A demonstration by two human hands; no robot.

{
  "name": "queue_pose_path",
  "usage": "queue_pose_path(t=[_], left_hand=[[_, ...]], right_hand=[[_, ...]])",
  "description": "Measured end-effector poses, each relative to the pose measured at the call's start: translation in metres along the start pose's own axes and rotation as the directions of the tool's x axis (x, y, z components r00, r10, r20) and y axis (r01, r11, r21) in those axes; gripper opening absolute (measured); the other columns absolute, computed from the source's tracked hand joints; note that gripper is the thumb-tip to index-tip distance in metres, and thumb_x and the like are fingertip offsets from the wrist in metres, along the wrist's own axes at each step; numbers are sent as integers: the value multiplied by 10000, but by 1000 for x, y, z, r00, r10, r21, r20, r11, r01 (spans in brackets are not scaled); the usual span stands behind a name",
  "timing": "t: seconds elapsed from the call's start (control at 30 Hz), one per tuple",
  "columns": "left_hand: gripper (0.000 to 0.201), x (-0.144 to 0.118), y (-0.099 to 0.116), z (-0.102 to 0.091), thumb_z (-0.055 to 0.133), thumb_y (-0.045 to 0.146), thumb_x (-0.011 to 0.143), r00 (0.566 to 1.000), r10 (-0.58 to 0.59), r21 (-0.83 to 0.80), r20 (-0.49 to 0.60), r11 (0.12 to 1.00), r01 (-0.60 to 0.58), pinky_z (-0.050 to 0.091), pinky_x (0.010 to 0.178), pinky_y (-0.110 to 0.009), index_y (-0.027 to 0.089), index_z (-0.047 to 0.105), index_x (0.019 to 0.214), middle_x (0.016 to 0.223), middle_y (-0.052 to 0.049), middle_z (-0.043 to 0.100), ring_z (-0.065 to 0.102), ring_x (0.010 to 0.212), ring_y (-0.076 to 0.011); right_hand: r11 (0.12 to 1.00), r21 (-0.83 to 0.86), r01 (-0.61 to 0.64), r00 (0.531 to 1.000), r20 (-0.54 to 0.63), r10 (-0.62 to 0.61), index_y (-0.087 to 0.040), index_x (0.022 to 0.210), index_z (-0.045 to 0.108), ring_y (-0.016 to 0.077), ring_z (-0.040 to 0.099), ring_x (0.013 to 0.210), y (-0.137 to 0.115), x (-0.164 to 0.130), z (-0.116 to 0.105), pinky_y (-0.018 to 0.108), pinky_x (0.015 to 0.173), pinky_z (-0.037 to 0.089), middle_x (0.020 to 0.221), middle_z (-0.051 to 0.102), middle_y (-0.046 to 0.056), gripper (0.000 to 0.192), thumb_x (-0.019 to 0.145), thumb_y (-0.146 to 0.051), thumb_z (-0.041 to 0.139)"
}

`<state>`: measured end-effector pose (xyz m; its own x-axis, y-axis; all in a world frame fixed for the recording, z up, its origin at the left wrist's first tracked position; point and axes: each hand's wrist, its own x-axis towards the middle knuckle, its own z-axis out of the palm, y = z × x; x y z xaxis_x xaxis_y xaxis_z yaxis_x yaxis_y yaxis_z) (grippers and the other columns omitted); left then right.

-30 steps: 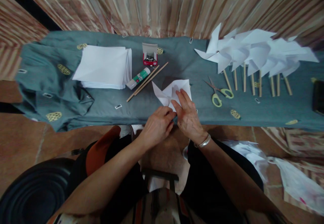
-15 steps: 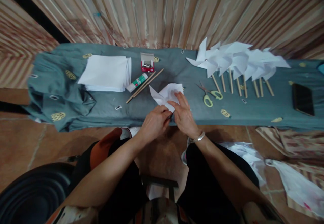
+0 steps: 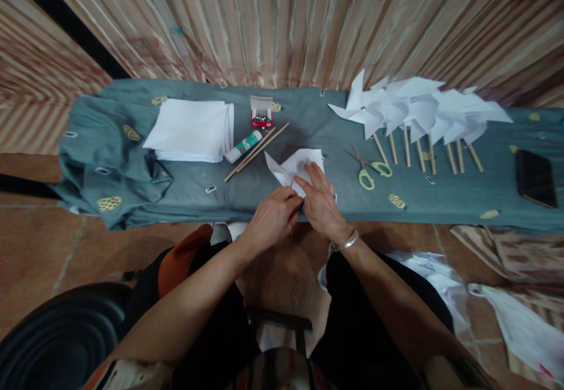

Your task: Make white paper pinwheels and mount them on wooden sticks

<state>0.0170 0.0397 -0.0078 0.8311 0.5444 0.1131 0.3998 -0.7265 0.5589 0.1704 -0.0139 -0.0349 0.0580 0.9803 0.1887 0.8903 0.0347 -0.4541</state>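
Note:
A partly folded white paper pinwheel (image 3: 282, 170) lies near the front edge of the cloth-covered table, with one pointed blade standing up at its left. My left hand (image 3: 275, 215) is closed in a pinch at the paper's lower corner; its fingertips hide what exactly lies between them. Spread over the sheet, my right hand (image 3: 324, 205) presses it down with its fingers stretched out. Left of the paper are two wooden sticks (image 3: 259, 152) and a glue stick (image 3: 244, 147). Scissors with light green handles (image 3: 368, 168) lie to its right.
A stack of white paper (image 3: 189, 128) lies at the left, beside an open red box of metal pins (image 3: 261, 118). Several finished pinwheels on sticks (image 3: 416, 105) overlap at the back right. A dark phone (image 3: 535, 177) is at the right end. A black stool (image 3: 66, 337) stands lower left.
The whole view has shifted slightly, so things appear a little further right and lower. Both hands keep nearly the same hold on the paper.

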Motion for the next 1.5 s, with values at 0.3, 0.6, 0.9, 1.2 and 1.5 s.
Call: queue_pose_path(t=[0.3, 0.6, 0.9, 1.2, 1.5], left_hand=[[201, 0, -2, 1, 542, 113, 865, 1000, -12, -8, -2, 1000, 12, 523, 932, -358, 150, 631, 1041, 1062, -84, 625, 595, 1029, -213], [329, -2, 1, -2, 557, 121, 853, 1000, -15, 33, -9, 999, 15, 535, 922, -386, 178, 567, 1177, 1084, -82, 607, 599, 1047, -223], [429, -5, -2, -5, 532, 95, 844, 1000, -3, 147, -24, 989, 6, 541, 899, -370, 179, 526, 1264, 1057, -78, 611, 608, 1010, -226], [412, -11, -18, -19, 542, 99, 838, 992, 17, 241, -128, 971, 14, 535, 890, -386, 167, 570, 1243, 1053, -92, 636, 610, 985, -232], [350, 2, -24, -22, 536, 119, 857, 988, -5, 274, -156, 960, 49, 512, 901, -423, 144, 625, 1195, 1099, -120, 657, 604, 1009, -256]], right_hand=[[990, 135, 35, 999, -37, -31, -169, 1419, 456, 245, 223, 1491, 10, 2, -10, 531, 1170, 296, 1583, 312, 111, 598, 836, -88, 351], [970, 157, -184, 956, -203, 213, -102, 1365, 507, 305, 509, 1308, 52, 36, -29, 512, 1084, 420, 1406, 543, 191, 529, 865, -272, 480], [972, 188, -143, 971, -161, 174, -140, 1270, 603, 238, 636, 1127, 49, 70, -20, 383, 996, 489, 1308, 636, 133, 449, 838, -252, 550], [860, 446, -247, 945, -84, 315, -171, 1038, 733, 171, 677, 704, 60, 64, -30, 286, 709, 527, 790, 750, 28, 312, 773, -285, 614], [803, 515, -300, 927, -40, 372, -138, 956, 745, 164, 640, 654, 70, 33, -49, 303, 677, 509, 723, 716, 28, 320, 702, -313, 661]])
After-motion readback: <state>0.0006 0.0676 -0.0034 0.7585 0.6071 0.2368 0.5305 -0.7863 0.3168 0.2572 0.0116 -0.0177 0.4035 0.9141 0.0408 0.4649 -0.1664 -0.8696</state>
